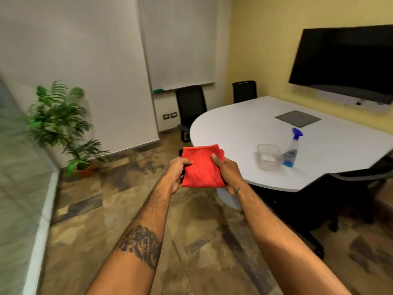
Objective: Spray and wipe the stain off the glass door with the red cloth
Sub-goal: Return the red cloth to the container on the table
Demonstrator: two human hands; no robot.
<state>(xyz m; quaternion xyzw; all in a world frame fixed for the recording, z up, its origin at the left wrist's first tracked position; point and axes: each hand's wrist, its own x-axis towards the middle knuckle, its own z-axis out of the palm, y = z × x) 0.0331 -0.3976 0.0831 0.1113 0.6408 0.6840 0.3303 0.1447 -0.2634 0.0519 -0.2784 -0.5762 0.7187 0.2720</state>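
Observation:
A folded red cloth [202, 167] is held up in front of me over the floor. My left hand [175, 174] grips its left edge and my right hand [228, 172] grips its right edge, thumbs on top. A clear spray bottle [291, 153] with a blue trigger and blue liquid stands on the white table [234, 124] to my right, apart from both hands. The glass door [19, 158] runs along the far left edge of the view, blurred; no stain shows on it.
A clear plastic container [268, 156] sits beside the spray bottle. A potted plant [61, 126] stands in the left corner by the glass. Black chairs [190, 109] ring the table, one [340, 201] close at right. A dark screen [344, 60] hangs on the yellow wall.

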